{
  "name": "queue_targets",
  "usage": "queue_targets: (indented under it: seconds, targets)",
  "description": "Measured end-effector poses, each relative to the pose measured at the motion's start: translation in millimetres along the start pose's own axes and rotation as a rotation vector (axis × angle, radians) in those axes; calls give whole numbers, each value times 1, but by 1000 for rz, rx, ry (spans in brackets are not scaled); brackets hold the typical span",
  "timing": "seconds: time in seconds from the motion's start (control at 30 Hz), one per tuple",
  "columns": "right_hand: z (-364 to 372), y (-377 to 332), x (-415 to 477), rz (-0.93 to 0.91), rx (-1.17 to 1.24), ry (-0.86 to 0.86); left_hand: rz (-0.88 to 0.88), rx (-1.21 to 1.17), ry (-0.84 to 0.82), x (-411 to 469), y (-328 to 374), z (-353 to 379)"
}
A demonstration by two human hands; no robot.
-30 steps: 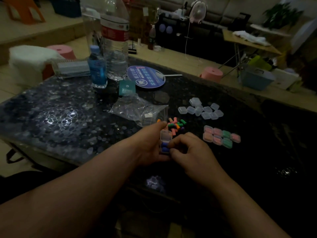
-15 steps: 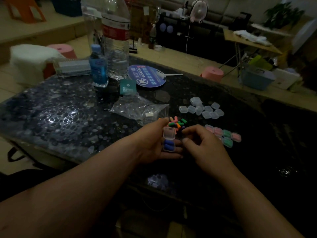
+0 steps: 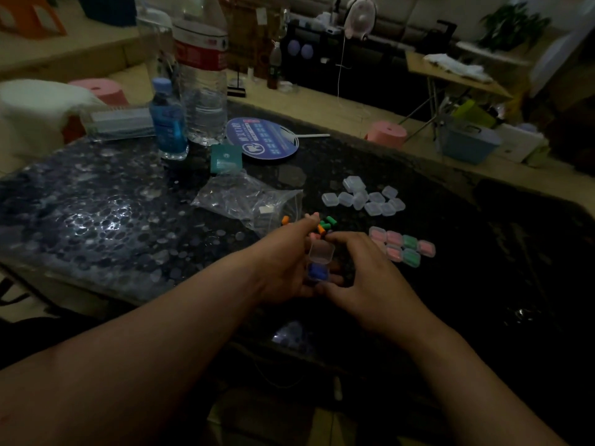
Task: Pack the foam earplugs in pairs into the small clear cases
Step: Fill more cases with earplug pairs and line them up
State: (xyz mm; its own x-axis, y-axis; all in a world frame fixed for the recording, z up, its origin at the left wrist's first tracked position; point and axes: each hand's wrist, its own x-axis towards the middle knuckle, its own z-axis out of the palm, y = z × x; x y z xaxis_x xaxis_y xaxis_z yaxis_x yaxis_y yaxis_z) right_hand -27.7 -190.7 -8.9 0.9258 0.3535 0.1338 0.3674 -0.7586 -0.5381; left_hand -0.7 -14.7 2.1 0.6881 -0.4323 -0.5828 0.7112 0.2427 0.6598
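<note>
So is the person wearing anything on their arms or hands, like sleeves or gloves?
No. The left arm and right arm are bare as far as the picture goes, with no sleeves. The left hand and right hand have no gloves. No watch, bracelet or ring shows, though the light is dim.

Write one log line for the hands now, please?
left hand: holds open clear case | blue earplugs: inside | right hand: pinches case
</note>
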Motion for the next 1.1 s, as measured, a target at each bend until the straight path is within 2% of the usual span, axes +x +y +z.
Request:
queue_targets:
  seconds: [0.13,0.4,0.6,0.8,1.1]
  targets:
    - [-1,-1,-5,-28,-18,78,0,-93,16,-1,1,6]
    - [-1,3,-9,-6,-29,142,78,19,15,5,-3,18]
    - [-4,8,-15,97,99,90,168,136,22,10,-5,20]
    - [-11,11,-22,116,45,132,99,258,-38,5,-13,25]
    - [-12,17,-30,153,42,114,123,194,34,18,-20,38]
